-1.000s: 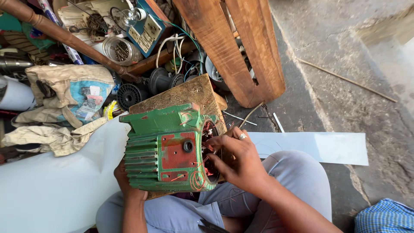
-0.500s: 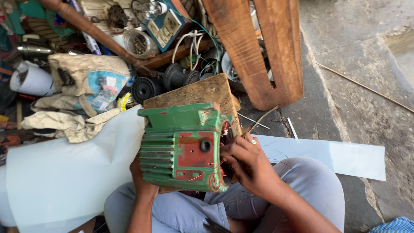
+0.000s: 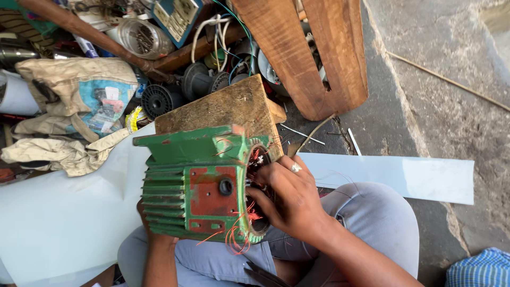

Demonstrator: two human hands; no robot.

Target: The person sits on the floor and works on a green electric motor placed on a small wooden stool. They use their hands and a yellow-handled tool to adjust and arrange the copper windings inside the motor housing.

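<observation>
The right hand has its fingers curled into the open end of a green motor housing, among copper wires. The left hand grips it from below, on the lap. Behind: wooden block, blue-patched cloth bag, white sheet.

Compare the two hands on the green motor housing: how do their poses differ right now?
The right hand lies in full view at the open end of the green motor housing, fingers curled into the copper windings; the left hand is mostly hidden beneath the finned side, propping it. The right hand wears a ring; none shows on the left. Both touch the housing, which sits on the lap.
</observation>
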